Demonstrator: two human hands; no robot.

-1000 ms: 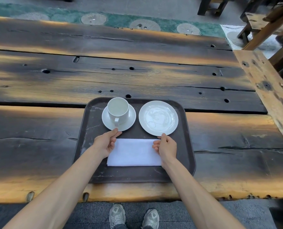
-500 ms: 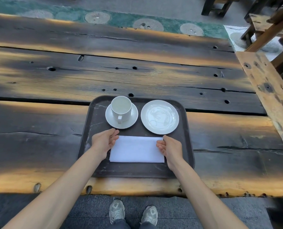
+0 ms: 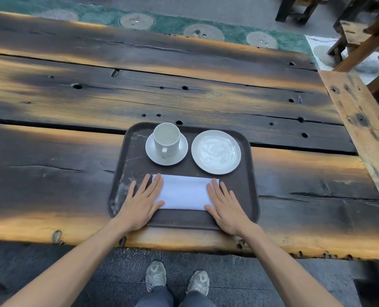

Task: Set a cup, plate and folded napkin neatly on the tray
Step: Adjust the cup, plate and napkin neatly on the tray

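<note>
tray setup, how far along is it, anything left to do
Nearly finished. Done: the cup stands on its saucer at the tray's far left, the plate beside it. In hand: the left hand and right hand lie flat, pressing the ends of the folded napkin at the near side. Left: probably just lifting the hands away.

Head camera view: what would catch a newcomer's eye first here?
Two bare hands, left hand and right hand, lie flat on the ends of a white folded napkin at the near side of a dark tray. Behind it stand a white cup on its saucer and an empty white plate.
</note>
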